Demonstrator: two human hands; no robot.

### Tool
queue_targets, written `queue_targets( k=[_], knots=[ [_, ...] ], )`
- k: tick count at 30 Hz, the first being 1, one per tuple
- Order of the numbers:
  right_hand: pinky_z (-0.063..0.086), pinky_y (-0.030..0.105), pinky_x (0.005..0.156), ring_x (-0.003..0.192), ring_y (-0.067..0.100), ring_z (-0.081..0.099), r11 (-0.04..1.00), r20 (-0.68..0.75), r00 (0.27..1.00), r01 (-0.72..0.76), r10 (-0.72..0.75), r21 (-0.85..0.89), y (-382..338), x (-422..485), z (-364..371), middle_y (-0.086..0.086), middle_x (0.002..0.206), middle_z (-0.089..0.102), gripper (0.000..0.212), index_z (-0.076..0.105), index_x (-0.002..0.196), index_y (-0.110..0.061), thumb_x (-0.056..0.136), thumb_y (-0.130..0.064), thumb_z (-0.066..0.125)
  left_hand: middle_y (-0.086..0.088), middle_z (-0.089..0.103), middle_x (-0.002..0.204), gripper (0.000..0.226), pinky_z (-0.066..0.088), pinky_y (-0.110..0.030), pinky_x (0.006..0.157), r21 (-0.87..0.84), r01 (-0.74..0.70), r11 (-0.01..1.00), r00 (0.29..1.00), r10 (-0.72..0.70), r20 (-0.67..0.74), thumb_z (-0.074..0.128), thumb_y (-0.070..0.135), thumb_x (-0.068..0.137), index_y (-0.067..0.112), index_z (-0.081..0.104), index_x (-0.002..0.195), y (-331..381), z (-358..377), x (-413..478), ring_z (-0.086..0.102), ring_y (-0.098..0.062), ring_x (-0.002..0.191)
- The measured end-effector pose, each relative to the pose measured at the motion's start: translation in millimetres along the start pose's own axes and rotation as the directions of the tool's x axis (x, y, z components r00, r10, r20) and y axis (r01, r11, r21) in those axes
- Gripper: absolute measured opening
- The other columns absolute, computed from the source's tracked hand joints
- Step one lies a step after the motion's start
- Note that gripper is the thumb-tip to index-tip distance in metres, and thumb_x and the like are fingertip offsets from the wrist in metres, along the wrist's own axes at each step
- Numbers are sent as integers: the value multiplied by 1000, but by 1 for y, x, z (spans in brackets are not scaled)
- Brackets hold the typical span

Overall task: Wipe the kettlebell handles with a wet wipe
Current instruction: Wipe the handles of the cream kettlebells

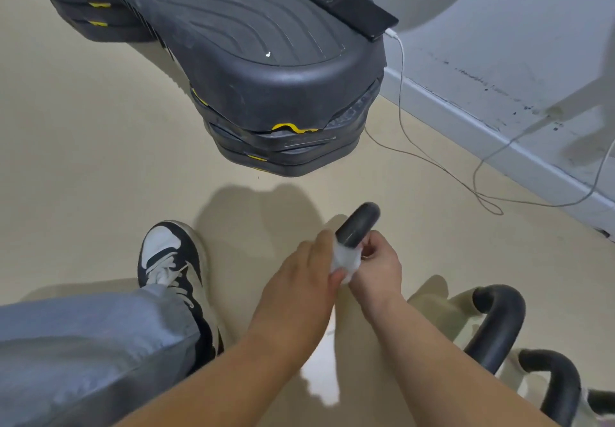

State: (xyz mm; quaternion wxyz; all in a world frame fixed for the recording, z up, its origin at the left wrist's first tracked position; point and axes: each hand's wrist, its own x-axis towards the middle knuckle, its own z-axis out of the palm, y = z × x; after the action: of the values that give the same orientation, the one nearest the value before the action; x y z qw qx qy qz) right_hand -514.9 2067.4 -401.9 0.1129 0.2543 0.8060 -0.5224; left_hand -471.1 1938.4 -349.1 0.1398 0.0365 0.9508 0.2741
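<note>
1. The kettlebell handle (pixel 357 223) being cleaned sits low in the middle of the view, above the beige floor (pixel 100 166). Only its rounded black top shows. It rises out from between the two hands, and its body is hidden beneath them.
2. The exposed stretch of the handle runs up and away from the person, tilted a little to the right, towards the stack of step platforms (pixel 266 80). Bare handle therefore lies just beyond the fingers of both hands.
3. The wet wipe (pixel 346 261) is bunched round the handle just below that bare black part, squeezed between the two hands.
4. The left hand (pixel 299 276) comes in from the left, its thumb and fingers closed on the wipe and pressing it to the handle. It looks slightly blurred.
5. The right hand (pixel 379 266) is on the opposite side with its fingers curled in at the handle, apparently steadying it. Exactly how much of the wipe it also pinches cannot be told.
6. Judged from this, the next stroke should slide the wipe upward and outward along the handle's axis. The left hand is better placed to carry it.
7. Two more black handles (pixel 499 320) (pixel 559 390) stand to the lower right, nearer the right arm, with no hand on them.
</note>
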Motion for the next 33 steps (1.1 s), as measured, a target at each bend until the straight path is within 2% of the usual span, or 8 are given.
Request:
queue_targets(
  k=[6, 11, 14, 18, 20, 22, 27, 33],
  knots=[
    [41, 28, 62, 68, 17, 50, 999, 11, 1000, 13, -13, -35, 0, 1, 3, -4, 76, 58, 22, 53, 79, -23, 78, -7, 67, 11, 51, 118, 49, 42, -26, 76, -24, 49, 999, 991, -51, -120, 26, 50, 99, 31, 25, 144, -4, 9, -15, 54, -14, 104],
    [53, 37, 65, 69, 23, 57, 999, 22, 1000, 8, -7, -42, 2, 3, 1, 3, 77, 68, 29, 61, 91, -13, 82, -39, 65, -10, 60, 101, 26, 50, -39, 74, 114, 61, 992, 982, -81, 173, 46, 23, 103, 14, 37, 127, 26, -20, 60, 63, -32, 96],
    [43, 30, 63, 69, 19, 47, 996, 36, 999, 12, -9, -83, 2, 4, 0, 1, 74, 58, 21, 56, 88, -8, 86, -28, 63, -7, 50, 75, 35, 43, -34, 58, 125, -2, 992, 966, -30, 258, 58, 15, 95, 8, 32, 117, 42, -22, 84, 62, -31, 77],
    [43, 27, 60, 66, 16, 53, 1000, 13, 1000, 22, -22, -20, -4, -1, 0, -4, 70, 60, 45, 58, 85, -10, 82, -55, 52, -1, 57, 106, 37, 44, -37, 74, -31, 97, 995, 995, -97, -19, 23, 44, 105, 21, 39, 129, 28, -8, 42, 61, -26, 97],
    [45, 27, 62, 69, 20, 55, 997, 13, 999, 41, -40, -59, -2, 0, 0, -4, 74, 63, 15, 58, 84, -16, 79, -29, 65, 5, 51, 121, 49, 44, -31, 82, -100, 11, 995, 995, -20, -98, 16, 51, 99, 30, 24, 143, 5, 9, 2, 55, -19, 107],
    [52, 32, 70, 77, 28, 62, 995, 4, 1000, 31, -30, -96, -1, 1, 0, 2, 84, 69, 18, 60, 86, -20, 78, -6, 68, 10, 44, 130, 54, 44, -25, 87, -171, 9, 985, 995, -25, -93, 17, 50, 96, 37, 10, 148, -21, 26, -32, 47, -12, 114],
    [57, 40, 79, 88, 33, 67, 993, 2, 999, 32, -32, -115, 0, 1, 1, 12, 95, 73, 22, 62, 91, -20, 77, -5, 69, 10, 53, 121, 46, 49, -30, 86, -143, 49, 988, 977, -77, -199, 29, 46, 97, 30, 27, 139, -25, 37, -35, 50, -14, 103],
    [47, 28, 62, 70, 18, 59, 1000, 32, 999, 10, -10, -16, -7, -3, 0, 1, 77, 68, 26, 62, 86, -20, 82, -46, 58, -2, 49, 96, 33, 49, -44, 89, -22, 89, 996, 983, -84, 161, 27, 35, 108, 14, 45, 127, 29, -30, 44, 60, -29, 101]
  ],
)
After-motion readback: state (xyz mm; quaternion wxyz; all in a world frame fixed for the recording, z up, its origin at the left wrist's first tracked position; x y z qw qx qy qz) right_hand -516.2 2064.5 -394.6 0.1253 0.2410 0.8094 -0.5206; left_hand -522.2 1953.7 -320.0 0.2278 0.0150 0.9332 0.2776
